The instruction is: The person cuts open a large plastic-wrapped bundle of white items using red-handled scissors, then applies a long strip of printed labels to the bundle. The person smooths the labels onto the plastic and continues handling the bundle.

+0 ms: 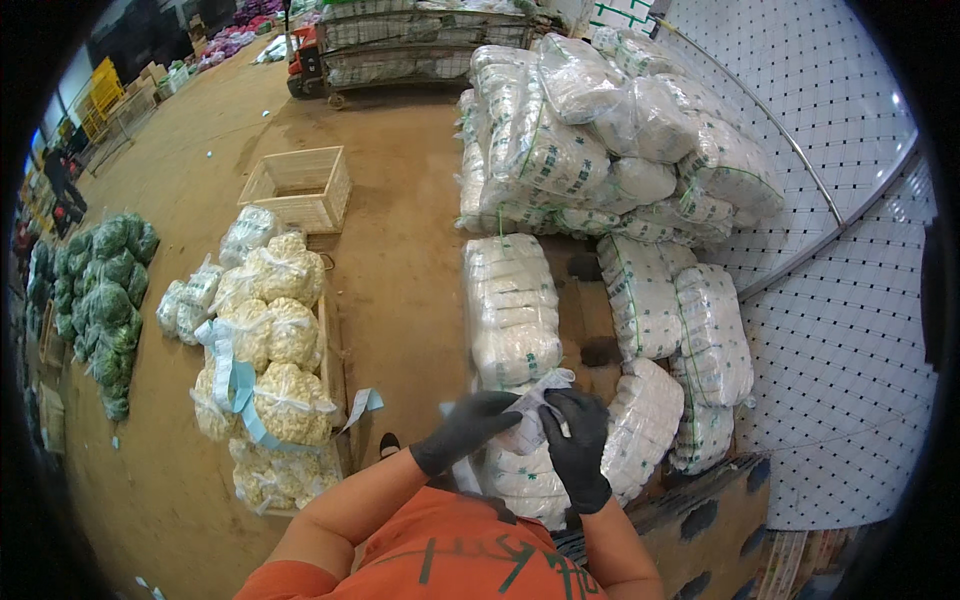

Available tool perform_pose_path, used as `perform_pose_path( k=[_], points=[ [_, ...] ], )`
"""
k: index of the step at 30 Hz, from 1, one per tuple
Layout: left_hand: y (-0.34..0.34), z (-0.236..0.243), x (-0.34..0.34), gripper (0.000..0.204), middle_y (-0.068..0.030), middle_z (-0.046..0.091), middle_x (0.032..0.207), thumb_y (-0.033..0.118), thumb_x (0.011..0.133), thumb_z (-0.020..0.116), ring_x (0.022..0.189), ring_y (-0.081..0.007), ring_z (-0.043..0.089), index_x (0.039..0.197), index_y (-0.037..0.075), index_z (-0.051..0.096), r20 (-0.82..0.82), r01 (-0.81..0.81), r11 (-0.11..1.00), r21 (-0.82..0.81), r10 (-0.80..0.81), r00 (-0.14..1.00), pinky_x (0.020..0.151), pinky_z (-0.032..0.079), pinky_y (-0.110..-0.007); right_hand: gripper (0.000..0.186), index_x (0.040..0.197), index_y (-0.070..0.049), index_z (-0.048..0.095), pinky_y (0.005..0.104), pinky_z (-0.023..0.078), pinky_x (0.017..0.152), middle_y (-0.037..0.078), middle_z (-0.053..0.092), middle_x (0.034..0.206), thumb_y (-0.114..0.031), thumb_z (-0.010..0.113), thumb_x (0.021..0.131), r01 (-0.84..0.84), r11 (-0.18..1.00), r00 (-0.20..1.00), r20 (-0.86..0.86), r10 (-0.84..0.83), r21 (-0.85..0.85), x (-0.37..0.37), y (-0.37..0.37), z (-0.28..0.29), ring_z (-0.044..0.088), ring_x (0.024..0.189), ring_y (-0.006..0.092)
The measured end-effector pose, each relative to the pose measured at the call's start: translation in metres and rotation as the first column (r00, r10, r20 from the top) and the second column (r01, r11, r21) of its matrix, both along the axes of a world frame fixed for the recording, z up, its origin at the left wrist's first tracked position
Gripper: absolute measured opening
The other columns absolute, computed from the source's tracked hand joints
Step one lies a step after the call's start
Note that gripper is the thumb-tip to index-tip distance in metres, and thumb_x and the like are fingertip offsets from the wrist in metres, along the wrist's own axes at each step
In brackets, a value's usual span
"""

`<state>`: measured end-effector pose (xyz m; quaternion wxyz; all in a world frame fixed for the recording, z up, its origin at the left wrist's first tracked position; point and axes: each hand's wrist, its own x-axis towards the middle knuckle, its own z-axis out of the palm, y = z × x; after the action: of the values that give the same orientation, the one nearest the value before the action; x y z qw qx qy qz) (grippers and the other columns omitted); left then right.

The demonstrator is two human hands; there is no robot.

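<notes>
Both my hands wear black gloves. My left hand (473,428) and my right hand (577,445) pinch a crumpled, translucent whitish plastic piece (529,422), possibly a small bag, in front of me. Beneath it lie large plastic-wrapped white bundles (632,434) with green printing. Another white bundle (510,300) lies just beyond my hands. To the left, bags of pale yellow produce (290,402) are piled on a wooden crate or pallet, with light blue strips (243,385) draped over them.
A tall stack of white bundles (620,130) stands ahead-right beside a dotted wall (830,360). An empty wooden crate (320,205), green bags (110,290) and a distant person (60,185) are at left. A red pallet jack (305,65) and loaded cart (430,65) stand behind.
</notes>
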<state>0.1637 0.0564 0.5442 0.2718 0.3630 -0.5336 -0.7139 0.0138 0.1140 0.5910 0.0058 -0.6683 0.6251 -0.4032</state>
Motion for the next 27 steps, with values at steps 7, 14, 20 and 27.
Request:
perform_pose_path(
  k=[7,14,20,27],
  points=[
    [-0.015,-0.022,-0.009,0.019,-0.0040,0.060,0.082,0.013,0.077,0.062,0.076,-0.0100,0.053,0.092,0.002,0.059,0.173,0.157,0.949,-0.273,-0.112,0.979,0.068,0.044,-0.026,0.014,0.078,-0.002,0.061,0.0322,0.043,0.064,0.009,0.060,0.078,-0.006,0.067,0.066,-0.174,0.965,0.982,0.110,0.155,0.196,-0.016,-0.015,-0.022,0.057,0.075,0.0241],
    [-0.079,-0.058,-0.021,0.018,-0.0105,0.058,0.082,0.011,0.075,0.063,0.074,-0.0178,0.056,0.088,0.000,0.057,0.058,0.196,0.838,-0.509,-0.194,0.979,0.065,0.044,-0.028,0.009,0.076,-0.002,0.061,0.0311,0.043,0.062,0.009,0.060,0.072,-0.008,0.064,0.070,-0.229,0.916,0.954,0.261,0.145,0.329,-0.039,-0.066,-0.061,0.057,0.068,0.0233],
    [-0.201,-0.141,-0.025,0.029,-0.0137,0.058,0.085,0.014,0.072,0.060,0.076,-0.0257,0.056,0.098,0.002,0.054,0.136,0.332,0.910,-0.250,-0.306,0.942,0.067,0.044,-0.032,0.008,0.074,-0.002,0.058,0.0233,0.040,0.054,0.002,0.055,0.065,-0.010,0.060,0.076,-0.136,0.738,0.415,0.715,-0.563,0.661,-0.112,-0.167,-0.143,0.048,0.059,0.0087],
    [-0.417,-0.325,-0.091,0.041,-0.0164,0.059,0.072,0.029,0.083,0.047,0.065,-0.0295,0.058,0.118,0.010,0.042,0.572,0.497,0.852,-0.166,-0.327,0.752,0.058,0.046,-0.037,0.007,0.080,-0.002,0.057,0.0230,0.039,0.052,0.002,0.051,0.067,-0.008,0.055,0.077,0.048,0.646,0.109,0.639,-0.762,0.762,-0.204,-0.331,-0.307,0.048,0.059,0.0113]
  ],
)
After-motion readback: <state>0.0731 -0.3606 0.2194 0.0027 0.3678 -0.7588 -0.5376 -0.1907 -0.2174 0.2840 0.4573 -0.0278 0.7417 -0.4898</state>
